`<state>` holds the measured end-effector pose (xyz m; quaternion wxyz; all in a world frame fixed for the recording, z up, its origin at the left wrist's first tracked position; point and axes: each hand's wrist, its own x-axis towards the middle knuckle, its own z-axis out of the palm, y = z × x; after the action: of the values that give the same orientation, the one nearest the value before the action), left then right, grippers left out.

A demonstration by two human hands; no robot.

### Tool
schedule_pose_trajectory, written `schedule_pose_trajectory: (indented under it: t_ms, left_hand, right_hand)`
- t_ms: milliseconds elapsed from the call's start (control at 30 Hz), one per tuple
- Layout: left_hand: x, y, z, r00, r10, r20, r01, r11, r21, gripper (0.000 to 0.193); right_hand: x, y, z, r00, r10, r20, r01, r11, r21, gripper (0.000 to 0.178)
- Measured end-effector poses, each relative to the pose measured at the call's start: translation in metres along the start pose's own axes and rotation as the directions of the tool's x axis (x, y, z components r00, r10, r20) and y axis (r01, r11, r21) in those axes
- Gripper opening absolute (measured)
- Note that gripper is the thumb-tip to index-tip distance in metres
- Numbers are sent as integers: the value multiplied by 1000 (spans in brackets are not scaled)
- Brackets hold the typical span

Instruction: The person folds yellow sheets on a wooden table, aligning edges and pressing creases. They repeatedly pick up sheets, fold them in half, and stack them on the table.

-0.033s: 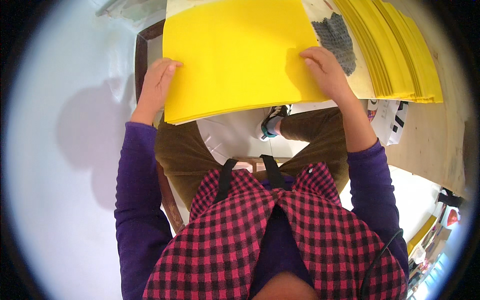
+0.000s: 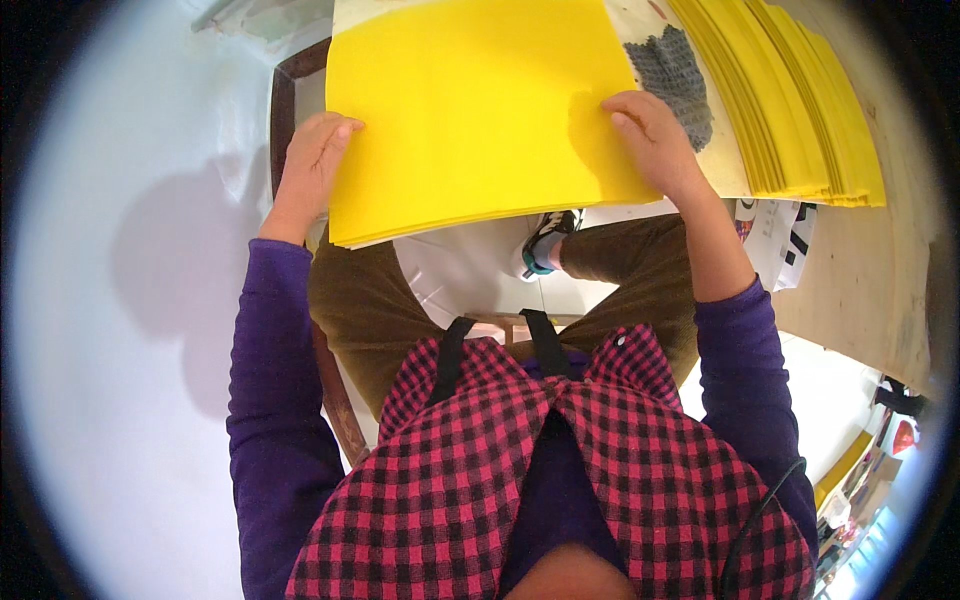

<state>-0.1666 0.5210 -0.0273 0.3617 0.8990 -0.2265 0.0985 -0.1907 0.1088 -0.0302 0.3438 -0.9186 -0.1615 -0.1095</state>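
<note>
A large stack of yellow sheets lies in front of me, its near edge showing several layers. My left hand is at the stack's left edge, thumb and forefinger reaching a little over the top sheet. At the right edge is my right hand, fingers stretched inward over the yellow surface and casting a shadow on it. Neither hand visibly lifts a sheet. Some fingers of both hands are hidden from view. A crumpled grey cloth lies just beyond my right hand.
More yellow sheets are fanned in overlapping piles to the right, on a pale wooden table. A white wall rises close on my left. Below the stack are my legs and a shoe. A white printed bag is under the table's edge.
Both hands have shifted very slightly away from me along the stack's edges. The yellow stack, the cloth and the piles on the right look the same.
</note>
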Motion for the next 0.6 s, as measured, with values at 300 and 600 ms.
schedule_pose_trajectory:
  t_ms: [300,600]
  left_hand:
    - [-18,16,3,994,103,25,-105,991,86,28]
    - [-26,19,2,995,105,-5,-103,989,103,27]
  right_hand:
    - [-2,1,-4,998,-37,59,40,998,-52,22]
    - [-8,-2,-4,998,-26,61,28,999,-38,23]
